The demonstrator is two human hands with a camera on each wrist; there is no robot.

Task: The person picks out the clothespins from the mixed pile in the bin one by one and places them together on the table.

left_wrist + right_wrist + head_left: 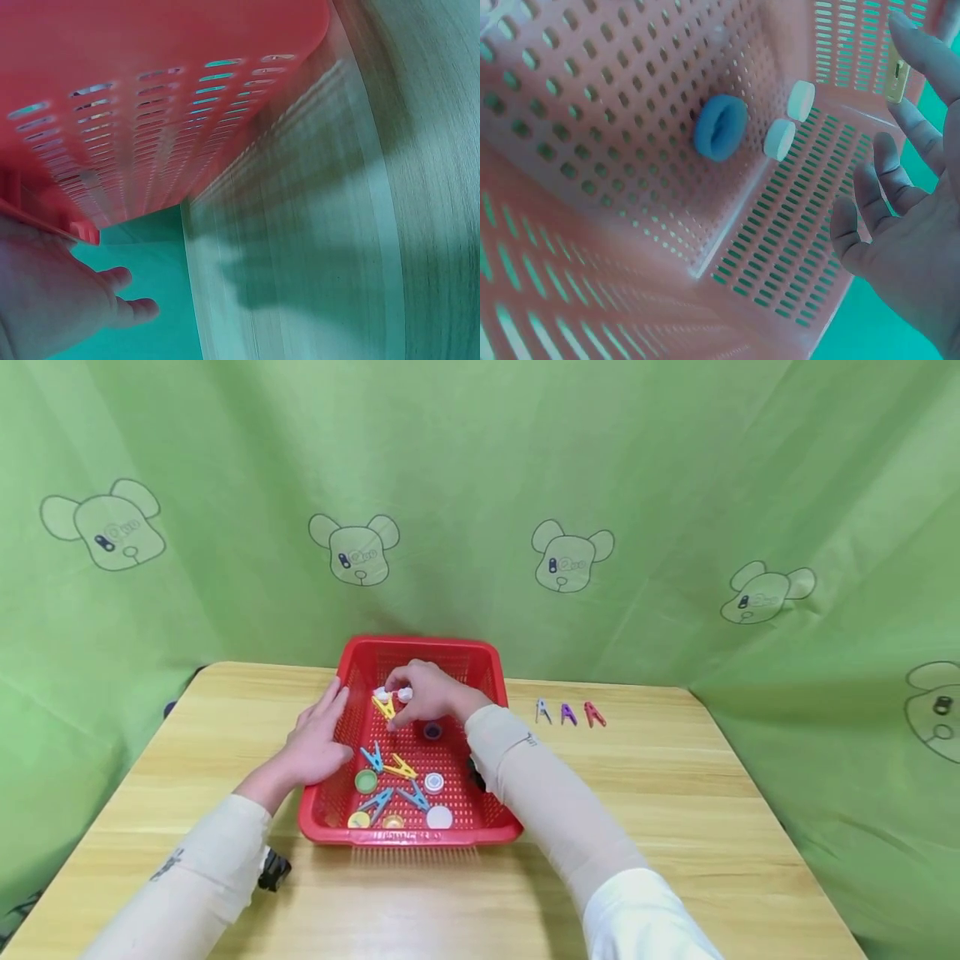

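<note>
A red plastic basket (317,814) stands on the table. Between its thumb and forefinger, my right hand (431,692) pinches a yellow clothespin (897,73) over the far part of the basket. Two white bottle caps (789,120) and a dark blue cap (733,124) lie near that hand on the basket floor. My left hand (318,747) rests at the left rim with its fingers stretched out; its wrist view shows the basket's slotted outer wall. Nearer the front lie another yellow clothespin (401,767), several blue clothespins (372,758) and a green cap (366,781).
To the right of the basket, a grey-blue clothespin (543,711), a purple clothespin (568,714) and a red clothespin (595,714) lie in a row on the wooden table (660,793). A green curtain (465,468) hangs behind. Several more caps sit along the basket's front.
</note>
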